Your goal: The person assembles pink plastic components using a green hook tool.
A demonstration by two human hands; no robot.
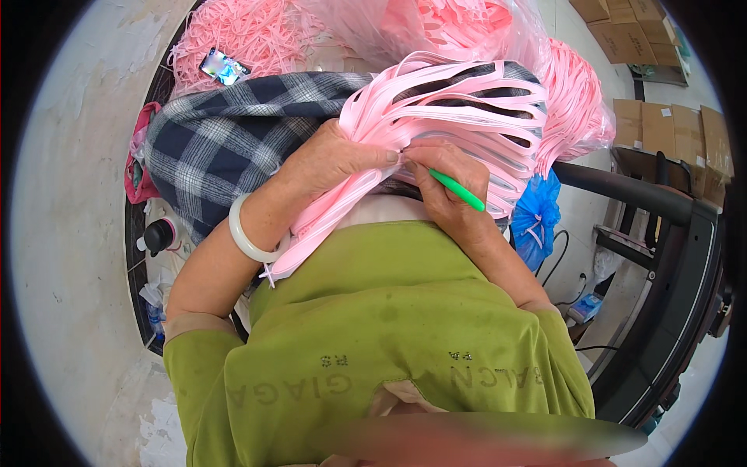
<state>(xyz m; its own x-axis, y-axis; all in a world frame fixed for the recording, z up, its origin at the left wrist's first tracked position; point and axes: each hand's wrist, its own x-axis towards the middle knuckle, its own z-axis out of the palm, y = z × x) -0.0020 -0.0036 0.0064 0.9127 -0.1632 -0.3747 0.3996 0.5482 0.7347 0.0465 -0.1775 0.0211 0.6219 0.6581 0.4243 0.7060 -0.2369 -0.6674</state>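
Note:
A large bundle of flat pink strips [459, 117] lies over my lap, joined at places and fanned out in loops toward the right. My left hand [334, 159] is closed round the gathered part of the bundle, with its thumb pressed on the strips. My right hand [455, 179] grips a slim tool with a bright green handle [457, 191], and its fingertips meet my left thumb at the strips. The tool's tip is hidden between my fingers. The strips' tail end [289, 257] hangs below my left wrist, beside a white bangle [240, 233].
A dark plaid cloth [226, 144] covers my lap. Beyond it are a tangle of thin pink strips [241, 35], a phone [224, 67] and a clear bag of pink pieces [467, 23]. A black frame [630, 187] and cardboard boxes [669, 132] stand right; a black-lidded cup [159, 235] left.

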